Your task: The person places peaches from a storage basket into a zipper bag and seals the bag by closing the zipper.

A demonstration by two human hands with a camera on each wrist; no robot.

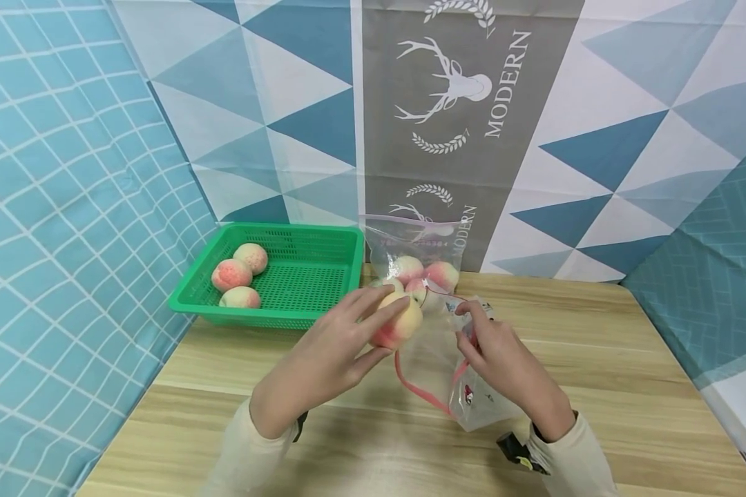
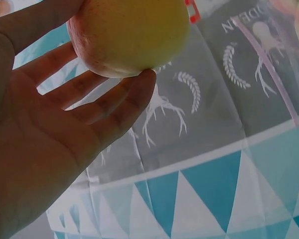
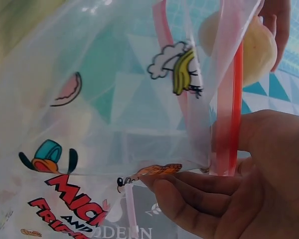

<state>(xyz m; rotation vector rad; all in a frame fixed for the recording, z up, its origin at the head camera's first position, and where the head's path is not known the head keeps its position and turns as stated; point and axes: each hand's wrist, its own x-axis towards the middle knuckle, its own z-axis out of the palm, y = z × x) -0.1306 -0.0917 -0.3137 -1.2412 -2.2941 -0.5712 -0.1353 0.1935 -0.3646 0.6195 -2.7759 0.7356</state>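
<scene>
My left hand point(image 1: 323, 355) holds a yellow and pink peach point(image 1: 399, 321) between thumb and fingers, just beside the mouth of a clear zip bag point(image 1: 432, 366). The left wrist view shows this peach point(image 2: 134, 35) at the fingertips. At the red zip edge of the bag, my right hand point(image 1: 503, 359) pinches the plastic. Cartoon prints cover the bag point(image 3: 99, 114) in the right wrist view. Behind it stands another clear bag point(image 1: 382, 238) with a pale pink zip strip. Several peaches point(image 1: 441, 276) sit inside that one, partly hidden.
To the left, a green plastic basket point(image 1: 292, 319) stands near the back wall with three peaches point(image 1: 231, 275) at its left end. A patterned cloth point(image 1: 311, 83) hangs behind the wooden table point(image 1: 584, 352). Blue tiled sheeting point(image 1: 50, 207) lines the left side.
</scene>
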